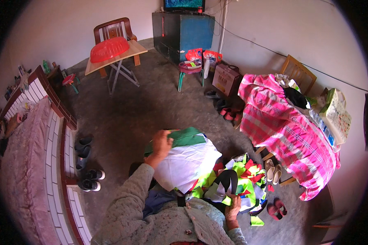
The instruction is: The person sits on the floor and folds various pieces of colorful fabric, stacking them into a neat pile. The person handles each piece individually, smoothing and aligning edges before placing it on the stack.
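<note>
A white cloth with a green band along its far edge is spread in a rounded heap before my lap. Over the left end of that band is my left hand, its fingers curled; whatever they may hold is hidden. To the right lies a pile of fabric scraps in neon yellow, red, green, white and black. My right hand is low at the near side of this pile, fingers closed on a fabric scrap. Beside it, a black curved piece rests on the scraps.
A pink plaid cloth covers a piece of furniture at right, with bags on top. Shoes stand near the scraps; more shoes are at left by the tiled bed edge. Farther off are a folding table with a red basin and a stool.
</note>
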Demonstrator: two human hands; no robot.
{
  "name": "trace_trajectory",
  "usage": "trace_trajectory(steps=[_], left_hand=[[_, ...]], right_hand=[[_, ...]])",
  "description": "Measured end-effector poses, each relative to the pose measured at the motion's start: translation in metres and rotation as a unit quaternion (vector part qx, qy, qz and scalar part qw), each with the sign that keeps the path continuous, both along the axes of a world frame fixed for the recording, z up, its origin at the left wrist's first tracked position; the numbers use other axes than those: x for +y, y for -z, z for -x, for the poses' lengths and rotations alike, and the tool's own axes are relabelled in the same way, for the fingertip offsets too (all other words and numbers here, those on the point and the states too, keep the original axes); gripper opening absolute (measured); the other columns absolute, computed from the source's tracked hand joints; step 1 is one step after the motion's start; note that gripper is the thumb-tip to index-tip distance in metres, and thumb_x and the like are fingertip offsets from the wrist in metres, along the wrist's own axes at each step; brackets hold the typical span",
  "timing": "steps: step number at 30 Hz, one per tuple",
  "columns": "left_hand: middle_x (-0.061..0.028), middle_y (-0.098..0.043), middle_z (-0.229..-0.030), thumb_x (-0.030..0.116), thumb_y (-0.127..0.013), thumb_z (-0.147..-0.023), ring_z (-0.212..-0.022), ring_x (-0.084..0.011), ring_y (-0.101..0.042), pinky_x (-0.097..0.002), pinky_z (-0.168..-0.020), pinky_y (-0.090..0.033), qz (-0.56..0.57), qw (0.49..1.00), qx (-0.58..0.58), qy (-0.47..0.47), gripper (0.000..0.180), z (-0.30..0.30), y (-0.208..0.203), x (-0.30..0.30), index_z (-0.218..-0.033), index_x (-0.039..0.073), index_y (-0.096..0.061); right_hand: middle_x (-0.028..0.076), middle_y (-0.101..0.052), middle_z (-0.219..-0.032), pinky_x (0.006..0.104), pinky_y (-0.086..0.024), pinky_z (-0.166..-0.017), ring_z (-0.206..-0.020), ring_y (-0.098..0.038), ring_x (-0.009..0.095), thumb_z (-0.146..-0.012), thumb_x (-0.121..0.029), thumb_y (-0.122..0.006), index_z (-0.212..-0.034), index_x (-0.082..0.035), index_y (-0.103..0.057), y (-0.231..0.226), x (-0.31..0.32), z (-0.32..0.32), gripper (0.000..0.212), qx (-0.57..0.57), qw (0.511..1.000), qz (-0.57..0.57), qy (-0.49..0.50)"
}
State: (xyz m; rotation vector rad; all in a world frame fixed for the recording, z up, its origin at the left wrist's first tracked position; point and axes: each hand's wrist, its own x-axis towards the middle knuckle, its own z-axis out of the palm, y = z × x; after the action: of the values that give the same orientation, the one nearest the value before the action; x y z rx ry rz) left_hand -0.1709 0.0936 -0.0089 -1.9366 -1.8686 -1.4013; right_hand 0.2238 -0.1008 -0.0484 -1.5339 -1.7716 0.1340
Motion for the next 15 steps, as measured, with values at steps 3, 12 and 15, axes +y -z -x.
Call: trace_trajectory(steps=[3, 12, 15], left_hand=[[-0.0124, -0.060, -0.094, 0.007, -0.070, -0.068, -0.091, -0.0300, -0.057, -0.0396, -0.079, -0.044, 0.026, 0.972, -0.056, 0.225, 0.027, -0.074, -0.012, -0.019, -0.092, 0.006, -0.057], [-0.0112, -0.052, -0.100, 0.021, -0.076, -0.060, -0.092, -0.0315, -0.055, -0.0418, -0.078, -0.044, 0.220, 0.802, 0.067, 0.551, 0.054, -0.221, 0.015, -0.119, -0.106, 0.006, -0.052], [-0.0109, -0.053, -0.095, 0.019, -0.074, -0.063, -0.090, -0.0311, -0.055, -0.0415, -0.077, -0.044, 0.200, 0.831, 0.031, 0.519, 0.046, -0.221, 0.027, -0.124, -0.101, 0.006, -0.053]], right_hand=[[0.012, -0.057, -0.089, 0.0411, -0.044, -0.077, -0.086, -0.054, 0.034, -0.064, 0.007, -0.055, -0.096, -0.010, -0.061, -0.003, -0.001, 0.001, 0.036, 0.005, 1.000, 0.000, 0.002], [0.011, -0.058, -0.087, 0.0398, -0.045, -0.072, -0.081, -0.056, 0.032, -0.070, -0.001, -0.061, -0.095, -0.008, -0.058, 0.004, -0.001, -0.002, 0.027, 0.006, 0.999, -0.040, 0.008], [0.011, -0.058, -0.086, 0.0399, -0.045, -0.072, -0.081, -0.056, 0.032, -0.069, -0.001, -0.061, -0.095, -0.008, -0.057, 0.007, -0.001, -0.004, 0.027, 0.007, 0.999, -0.040, 0.006]])
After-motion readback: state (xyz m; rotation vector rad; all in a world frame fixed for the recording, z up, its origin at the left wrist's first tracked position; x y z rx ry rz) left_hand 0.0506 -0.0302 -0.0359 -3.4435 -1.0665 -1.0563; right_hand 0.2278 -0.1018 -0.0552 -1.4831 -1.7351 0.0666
